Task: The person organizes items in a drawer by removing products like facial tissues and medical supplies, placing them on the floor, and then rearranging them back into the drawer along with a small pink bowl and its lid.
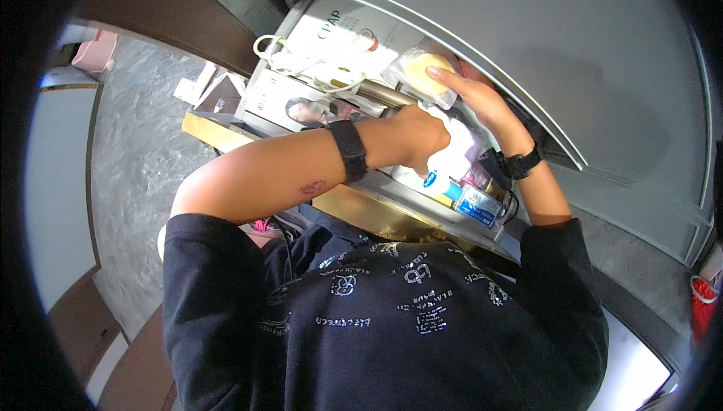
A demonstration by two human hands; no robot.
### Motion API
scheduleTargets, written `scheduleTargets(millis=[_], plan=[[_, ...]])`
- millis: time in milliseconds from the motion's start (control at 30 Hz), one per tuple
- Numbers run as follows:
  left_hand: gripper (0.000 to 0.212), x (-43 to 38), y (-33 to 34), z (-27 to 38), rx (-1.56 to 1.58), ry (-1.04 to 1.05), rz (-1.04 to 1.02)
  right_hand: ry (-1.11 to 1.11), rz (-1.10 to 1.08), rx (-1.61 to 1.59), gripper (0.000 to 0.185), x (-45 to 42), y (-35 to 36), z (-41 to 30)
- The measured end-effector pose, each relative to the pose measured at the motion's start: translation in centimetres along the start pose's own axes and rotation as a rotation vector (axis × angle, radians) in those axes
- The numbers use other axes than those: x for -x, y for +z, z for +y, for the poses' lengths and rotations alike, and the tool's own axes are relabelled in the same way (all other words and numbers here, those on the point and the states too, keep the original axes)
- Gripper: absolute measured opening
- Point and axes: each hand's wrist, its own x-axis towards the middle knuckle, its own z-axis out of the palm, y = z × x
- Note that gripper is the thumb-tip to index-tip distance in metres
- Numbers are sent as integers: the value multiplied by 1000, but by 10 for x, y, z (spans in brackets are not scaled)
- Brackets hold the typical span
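Note:
An open drawer (390, 188) packed with goods lies before me. My right hand (477, 94), with a black watch at the wrist, grips a clear plastic bag (426, 75) holding a round pale-yellow item, thumb on top. Deeper in the middle, my left hand (421, 134) reaches down among white things, a black band on its wrist. Its fingers are mostly hidden, so what they hold is unclear. By its thumb lies a white bottle (432, 179) with a blue cap. A metallic brown cylinder (384, 93) runs out from under the left hand.
White cable (277, 55) loops over a large white box (350, 29) at the drawer's far left. A box with a portrait (271, 100) lies nearer. A blue-and-clear pack (477, 205) is at the front right. The grey cabinet panel (536, 32) overhangs the drawer's back.

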Motion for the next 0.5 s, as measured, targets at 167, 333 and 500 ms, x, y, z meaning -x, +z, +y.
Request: scheduleTargets(millis=[167,333,500], plan=[[34,9,-5,-8,31,118,271,-30,-37,77,87,-26,13,7],[19,8,-9,-2,-137,-277,604,-55,31,190,61,-27,11,11],[34,8,-19,10,-210,-364,575,-238,77,157,39,-17,4,5]])
